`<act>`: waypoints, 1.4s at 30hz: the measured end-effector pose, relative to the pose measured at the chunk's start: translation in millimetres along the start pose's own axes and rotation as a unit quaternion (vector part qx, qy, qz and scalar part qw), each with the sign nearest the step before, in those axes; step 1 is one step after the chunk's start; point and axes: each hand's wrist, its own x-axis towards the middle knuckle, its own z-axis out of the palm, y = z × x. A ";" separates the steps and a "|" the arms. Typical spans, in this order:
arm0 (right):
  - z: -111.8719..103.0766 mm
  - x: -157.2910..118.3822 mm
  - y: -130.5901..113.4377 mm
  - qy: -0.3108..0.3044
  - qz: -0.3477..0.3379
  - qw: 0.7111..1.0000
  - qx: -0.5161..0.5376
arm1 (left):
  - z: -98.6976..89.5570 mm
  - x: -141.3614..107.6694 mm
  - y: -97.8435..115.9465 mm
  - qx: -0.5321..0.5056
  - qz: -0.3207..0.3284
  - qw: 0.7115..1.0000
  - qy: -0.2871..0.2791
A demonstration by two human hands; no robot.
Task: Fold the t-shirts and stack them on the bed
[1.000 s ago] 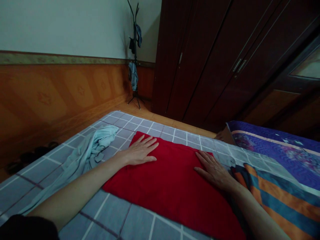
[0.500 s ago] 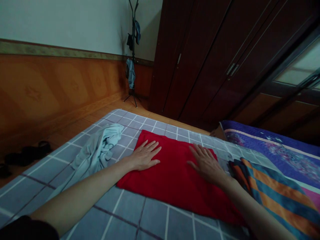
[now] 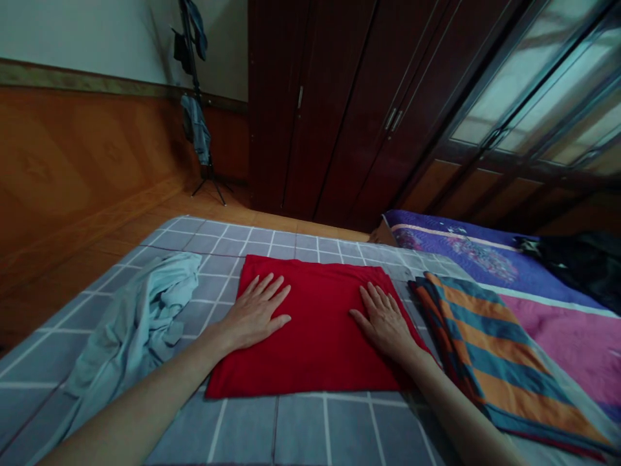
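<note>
A folded red cloth, perhaps a garment, [image 3: 315, 323] lies flat on a grey checked bedsheet [image 3: 272, 430]. Palm down on its left part rests my left hand [image 3: 255, 314], fingers spread. My right hand [image 3: 383, 323] lies flat near the cloth's right edge, its fingers stretched out and slightly apart. Neither hand grips anything. Left of the red cloth is a crumpled pale blue-green garment [image 3: 140, 317]. To the right are folded clothes with orange and blue stripes [image 3: 509, 356], beside my right forearm.
A purple and pink cover [image 3: 548, 304] with a dark bundle [image 3: 577, 259] on it lies at the right. Behind the bed stand a dark wooden wardrobe [image 3: 330, 110] and a coat rack [image 3: 196, 116] with clothes hanging from it.
My view has turned to the right, so the striped clothes and purple cover show more fully. Both hands stay flat on the red cloth; the right hand's fingers have come down onto it.
</note>
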 end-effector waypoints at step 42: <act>12.6 62.2 16.1 0.004 0.022 1.000 -0.009 | 9.3 -2.7 -8.2 0.058 0.046 0.997 0.030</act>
